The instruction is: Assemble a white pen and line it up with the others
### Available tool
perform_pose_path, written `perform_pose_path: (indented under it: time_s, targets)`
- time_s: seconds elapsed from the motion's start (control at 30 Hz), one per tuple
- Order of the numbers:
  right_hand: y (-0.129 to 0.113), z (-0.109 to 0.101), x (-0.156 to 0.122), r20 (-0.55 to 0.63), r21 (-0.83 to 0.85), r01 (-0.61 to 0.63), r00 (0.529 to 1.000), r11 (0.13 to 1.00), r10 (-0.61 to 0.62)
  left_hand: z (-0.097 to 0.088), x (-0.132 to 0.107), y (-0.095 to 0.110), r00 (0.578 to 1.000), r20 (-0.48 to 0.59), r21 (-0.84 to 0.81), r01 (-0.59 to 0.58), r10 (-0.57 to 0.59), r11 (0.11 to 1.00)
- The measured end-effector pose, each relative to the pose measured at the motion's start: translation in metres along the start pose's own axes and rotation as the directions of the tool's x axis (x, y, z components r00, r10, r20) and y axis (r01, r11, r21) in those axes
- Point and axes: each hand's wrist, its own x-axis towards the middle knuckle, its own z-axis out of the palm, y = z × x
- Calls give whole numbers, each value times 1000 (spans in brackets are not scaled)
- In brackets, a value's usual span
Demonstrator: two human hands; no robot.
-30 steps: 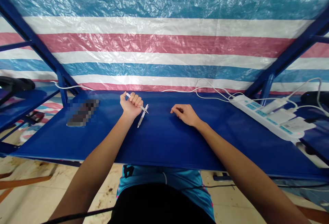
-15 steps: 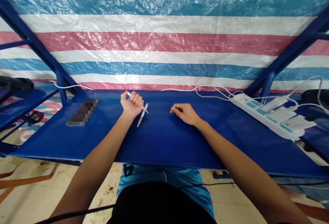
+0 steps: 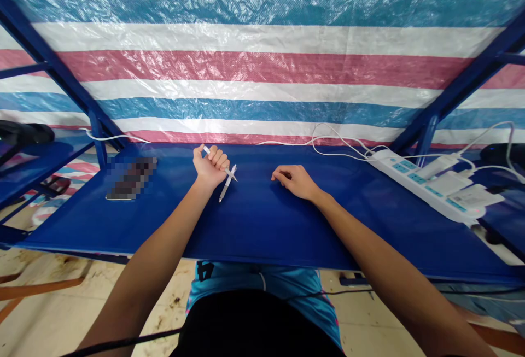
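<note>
My left hand is closed, palm up, round a white pen near the back of the blue table. One end of this pen shows by the thumb, and its tip comes out on the other side of the fist. Just right of the fist, a second white pen with a grey grip lies slantwise on the table; the held pen's tip crosses over its upper end. My right hand rests on the table farther right, its fingers curled in towards the thumb. No object shows in it.
On the blue table a blurred-out dark flat object lies at the left. A white power strip with several plugged-in adapters stands at the right. White cables run along the back, before a striped plastic sheet.
</note>
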Motion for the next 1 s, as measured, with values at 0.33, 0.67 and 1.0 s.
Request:
perform_pose_path:
  time_s: [0.33,0.67,1.0]
  targets:
    - [0,0,1,11,-2,7,1000,1000,-7,-5,4,0,1000,0,51,6,-6,999]
    - [-2,-1,1,23,-10,-7,1000,1000,8,-5,5,-1,1000,0,27,5,-5,1000]
    - [-1,-1,0,20,0,-3,1000,1000,3,-8,7,-1,1000,14,29,3,-3,1000]
